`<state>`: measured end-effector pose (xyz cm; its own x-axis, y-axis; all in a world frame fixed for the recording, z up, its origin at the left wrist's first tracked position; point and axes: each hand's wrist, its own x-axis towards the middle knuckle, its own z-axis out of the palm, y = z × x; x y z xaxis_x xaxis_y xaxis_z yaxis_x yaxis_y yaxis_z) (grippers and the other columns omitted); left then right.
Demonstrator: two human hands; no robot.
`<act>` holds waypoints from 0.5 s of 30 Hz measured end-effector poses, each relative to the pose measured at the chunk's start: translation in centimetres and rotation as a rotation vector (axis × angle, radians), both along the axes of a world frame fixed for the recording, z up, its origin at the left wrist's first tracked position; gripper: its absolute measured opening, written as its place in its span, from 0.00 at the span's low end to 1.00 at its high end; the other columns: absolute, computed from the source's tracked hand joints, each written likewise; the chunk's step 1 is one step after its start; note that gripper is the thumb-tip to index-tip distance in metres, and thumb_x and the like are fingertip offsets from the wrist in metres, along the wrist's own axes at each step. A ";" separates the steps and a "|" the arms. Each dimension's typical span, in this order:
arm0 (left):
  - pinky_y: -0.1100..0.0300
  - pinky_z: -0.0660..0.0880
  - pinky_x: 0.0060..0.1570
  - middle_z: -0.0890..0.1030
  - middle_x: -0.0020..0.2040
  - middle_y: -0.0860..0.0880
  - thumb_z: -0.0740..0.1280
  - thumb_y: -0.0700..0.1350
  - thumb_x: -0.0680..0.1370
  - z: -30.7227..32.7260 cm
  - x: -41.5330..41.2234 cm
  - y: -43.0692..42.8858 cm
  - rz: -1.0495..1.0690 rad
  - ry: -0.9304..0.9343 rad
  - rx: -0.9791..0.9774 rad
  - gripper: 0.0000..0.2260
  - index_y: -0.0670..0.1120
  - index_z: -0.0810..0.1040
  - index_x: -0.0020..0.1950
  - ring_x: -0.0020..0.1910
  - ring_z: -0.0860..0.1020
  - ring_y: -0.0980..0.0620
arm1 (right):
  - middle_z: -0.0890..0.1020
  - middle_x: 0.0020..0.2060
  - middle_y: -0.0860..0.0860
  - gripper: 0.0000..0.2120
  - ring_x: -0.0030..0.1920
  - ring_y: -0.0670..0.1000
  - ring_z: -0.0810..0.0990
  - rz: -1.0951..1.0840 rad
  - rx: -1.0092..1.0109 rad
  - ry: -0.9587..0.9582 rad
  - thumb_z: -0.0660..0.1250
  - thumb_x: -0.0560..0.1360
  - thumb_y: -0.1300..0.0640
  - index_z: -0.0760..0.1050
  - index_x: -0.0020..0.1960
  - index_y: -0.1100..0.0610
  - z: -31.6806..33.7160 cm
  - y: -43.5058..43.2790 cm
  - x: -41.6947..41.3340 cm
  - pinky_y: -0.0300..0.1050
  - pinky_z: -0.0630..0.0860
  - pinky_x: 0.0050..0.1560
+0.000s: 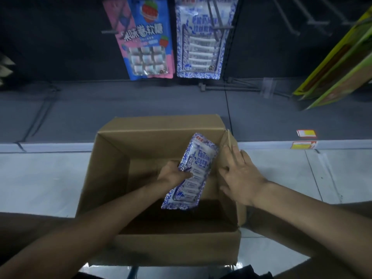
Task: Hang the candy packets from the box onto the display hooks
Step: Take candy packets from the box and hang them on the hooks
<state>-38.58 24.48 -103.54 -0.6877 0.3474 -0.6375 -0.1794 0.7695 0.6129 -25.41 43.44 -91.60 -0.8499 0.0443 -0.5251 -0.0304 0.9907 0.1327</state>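
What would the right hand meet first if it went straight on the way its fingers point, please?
The right hand would first meet the folded flap at the far right corner of the cardboard box; its fingertips seem to touch it, though depth is unclear.

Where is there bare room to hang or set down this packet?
Free: bare hooks between the hanging blue-white packets and the yellow-green packs; shelf base between those packets and the box. Crowded: the box's right side, where left hand, held packet and right hand sit.
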 end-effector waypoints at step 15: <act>0.52 0.85 0.49 0.89 0.46 0.51 0.77 0.42 0.78 20.4 -2.9 -5.2 -0.013 0.202 0.467 0.06 0.44 0.85 0.54 0.45 0.88 0.51 | 0.84 0.47 0.51 0.34 0.47 0.53 0.83 -0.500 -0.617 0.358 0.53 0.75 0.21 0.77 0.51 0.51 7.0 -0.8 -5.4 0.51 0.79 0.50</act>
<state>-41.50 19.25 -83.13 -0.7747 0.5733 -0.2667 -0.0138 0.4064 0.9136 -30.83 42.66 -84.60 -0.9252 0.2522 -0.2834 0.3686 0.7748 -0.5137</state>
